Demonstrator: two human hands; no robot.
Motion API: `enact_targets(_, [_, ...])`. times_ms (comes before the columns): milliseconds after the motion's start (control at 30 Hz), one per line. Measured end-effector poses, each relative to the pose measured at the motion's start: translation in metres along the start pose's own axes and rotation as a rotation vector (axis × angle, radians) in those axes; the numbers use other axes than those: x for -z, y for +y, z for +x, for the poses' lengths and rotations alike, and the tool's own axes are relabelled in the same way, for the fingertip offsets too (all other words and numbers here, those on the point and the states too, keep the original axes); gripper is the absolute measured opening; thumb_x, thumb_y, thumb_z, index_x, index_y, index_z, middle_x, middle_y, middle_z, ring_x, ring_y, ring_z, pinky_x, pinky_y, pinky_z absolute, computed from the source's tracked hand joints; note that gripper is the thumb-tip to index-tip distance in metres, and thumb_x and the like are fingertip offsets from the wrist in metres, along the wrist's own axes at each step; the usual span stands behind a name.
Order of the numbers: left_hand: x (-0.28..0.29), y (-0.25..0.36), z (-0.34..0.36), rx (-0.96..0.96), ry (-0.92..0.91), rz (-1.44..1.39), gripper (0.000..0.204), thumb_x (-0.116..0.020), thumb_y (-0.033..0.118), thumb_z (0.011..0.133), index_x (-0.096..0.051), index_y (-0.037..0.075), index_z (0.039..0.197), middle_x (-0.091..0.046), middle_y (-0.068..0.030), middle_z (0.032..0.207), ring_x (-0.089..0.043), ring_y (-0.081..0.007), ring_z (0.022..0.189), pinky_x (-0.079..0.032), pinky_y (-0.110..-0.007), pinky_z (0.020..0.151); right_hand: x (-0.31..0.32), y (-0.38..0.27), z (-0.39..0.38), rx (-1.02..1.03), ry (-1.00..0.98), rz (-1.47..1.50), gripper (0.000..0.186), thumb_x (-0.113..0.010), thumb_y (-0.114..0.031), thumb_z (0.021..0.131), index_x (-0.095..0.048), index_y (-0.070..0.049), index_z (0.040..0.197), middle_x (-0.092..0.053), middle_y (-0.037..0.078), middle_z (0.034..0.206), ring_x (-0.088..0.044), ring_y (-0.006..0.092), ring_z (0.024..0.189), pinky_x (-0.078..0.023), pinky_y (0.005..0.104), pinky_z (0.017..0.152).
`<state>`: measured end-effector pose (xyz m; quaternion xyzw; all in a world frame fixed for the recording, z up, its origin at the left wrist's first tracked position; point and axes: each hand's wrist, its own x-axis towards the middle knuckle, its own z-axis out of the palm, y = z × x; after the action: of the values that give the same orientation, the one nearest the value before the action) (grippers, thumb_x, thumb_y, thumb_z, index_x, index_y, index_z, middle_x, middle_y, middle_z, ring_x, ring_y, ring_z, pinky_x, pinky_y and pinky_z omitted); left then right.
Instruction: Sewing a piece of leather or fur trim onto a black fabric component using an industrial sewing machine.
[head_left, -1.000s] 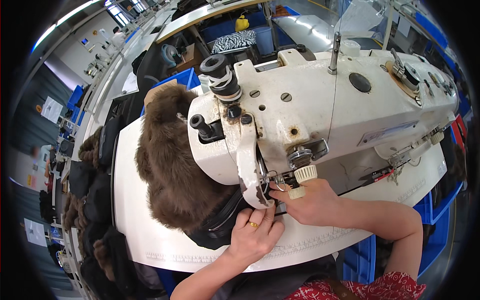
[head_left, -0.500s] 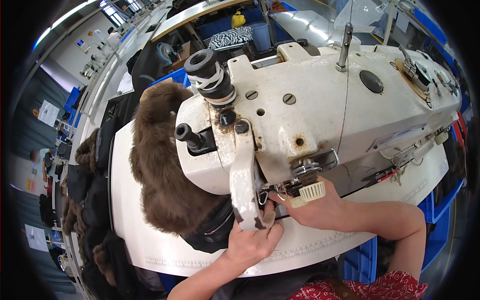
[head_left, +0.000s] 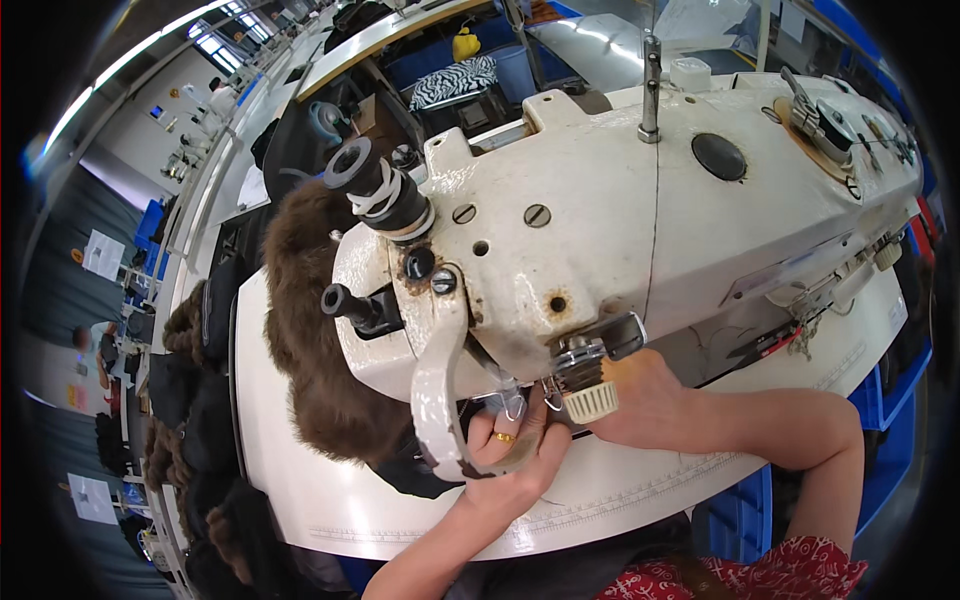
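Here, left hand (head_left: 525, 482), right hand (head_left: 642, 405) at sewing machine (head_left: 600, 230).

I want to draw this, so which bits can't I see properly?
In the head view:
Right hand: fingertips hidden by the sewing machine.
Left hand: partly covered by the curved white lever.
Brown fur: partly hidden behind the machine.
Red patterned clothing: cut off by the lower edge.
Far person, left: too blurred.

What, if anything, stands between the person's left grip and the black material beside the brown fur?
In this view, the curved white bar of the sewing machine crosses over the left grip, between it and the black material visible at left. Any contact behind the bar is hidden.
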<state>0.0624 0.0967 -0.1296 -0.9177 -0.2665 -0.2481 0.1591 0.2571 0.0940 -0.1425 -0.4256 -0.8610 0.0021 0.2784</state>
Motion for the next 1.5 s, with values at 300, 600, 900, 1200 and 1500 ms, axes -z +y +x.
enact_targets(300, [0.003,0.006,0.003,0.111,-0.070,-0.021,0.015,-0.065,0.012,0.072,-0.062,0.005,0.085,-0.068,-0.0175,0.105,-0.059,-0.0248,0.086,-0.043,-0.035,0.079,-0.003,0.006,0.009,-0.028,-0.004,0.077,0.018,-0.070,-0.020,0.071,-0.059,-0.008,0.079,-0.057,0.006,0.082,-0.064,0.0237,0.071,-0.050,0.0354,0.053])
enact_targets(600, [0.085,-0.012,-0.010,0.131,-0.042,-0.076,0.026,-0.073,-0.002,0.070,-0.067,0.002,0.094,-0.071,-0.0094,0.104,-0.064,-0.0242,0.095,-0.049,-0.039,0.083,-0.027,-0.008,0.017,-0.144,0.026,0.255,0.014,-0.069,-0.020,0.085,-0.069,-0.011,0.096,-0.068,0.008,0.075,-0.067,0.0278,0.066,-0.053,0.0388,0.057])
enact_targets(900, [0.061,-0.030,0.028,-0.164,-0.347,0.069,0.033,-0.074,0.013,0.072,-0.067,0.005,0.102,-0.067,-0.0060,0.108,-0.058,-0.0226,0.096,-0.042,-0.038,0.086,-0.021,-0.005,0.018,-0.308,0.013,0.494,0.015,-0.064,-0.025,0.087,-0.070,-0.011,0.089,-0.069,0.010,0.077,-0.066,0.0322,0.071,-0.051,0.0455,0.064])
enact_targets(1200, [0.085,-0.033,0.000,-0.026,-0.341,0.114,0.026,-0.078,0.025,0.072,-0.066,0.007,0.087,-0.055,-0.0052,0.086,-0.054,-0.0232,0.076,-0.038,-0.037,0.068,-0.029,-0.008,0.017,-0.181,0.081,0.362,0.017,-0.062,-0.026,0.092,-0.064,-0.009,0.090,-0.061,0.012,0.064,-0.062,0.0339,0.060,-0.049,0.0445,0.058])
enact_targets(1500, [0.080,-0.034,-0.011,-0.126,-0.292,0.126,0.026,-0.074,0.020,0.074,-0.063,0.006,0.092,-0.053,-0.0046,0.088,-0.051,-0.0201,0.076,-0.038,-0.034,0.068,-0.029,-0.023,0.015,0.199,0.167,0.028,0.015,-0.062,-0.012,0.076,-0.058,-0.005,0.088,-0.054,0.007,0.092,-0.060,0.0214,0.086,-0.054,0.0338,0.057])
